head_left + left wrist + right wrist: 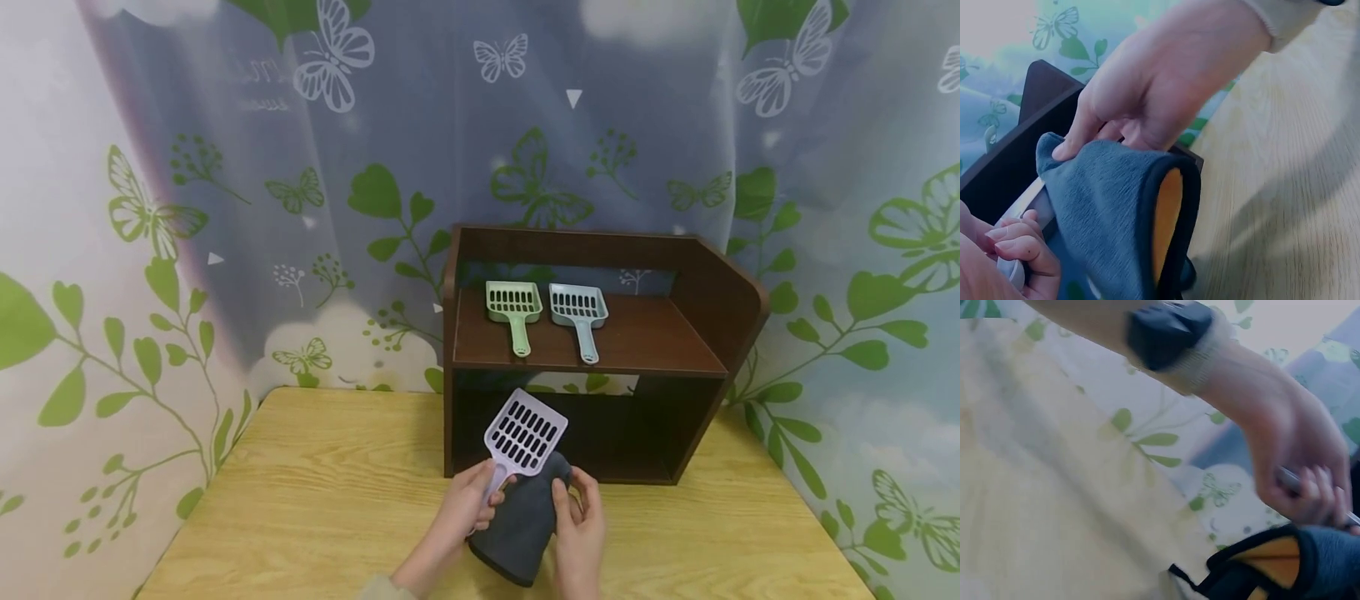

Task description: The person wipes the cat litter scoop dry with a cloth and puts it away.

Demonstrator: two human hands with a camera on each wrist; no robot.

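My left hand (468,504) grips the handle of a pale lilac litter scoop (525,433), its slotted pan tilted up in front of the shelf. A dark grey-blue cloth (517,517) hangs just behind the scoop's handle. My right hand (580,525) pinches the cloth's upper right corner between thumb and fingers. In the left wrist view the folded cloth (1104,206) shows a black-bound edge and an orange inner side. On the shelf's upper board lie a green litter scoop (514,312) and a light blue litter scoop (579,317), handles toward me.
A dark brown two-level shelf (585,354) stands at the back of the wood-grain table (337,483), right behind my hands. A curtain printed with butterflies and leaves (405,125) encloses the back and sides.
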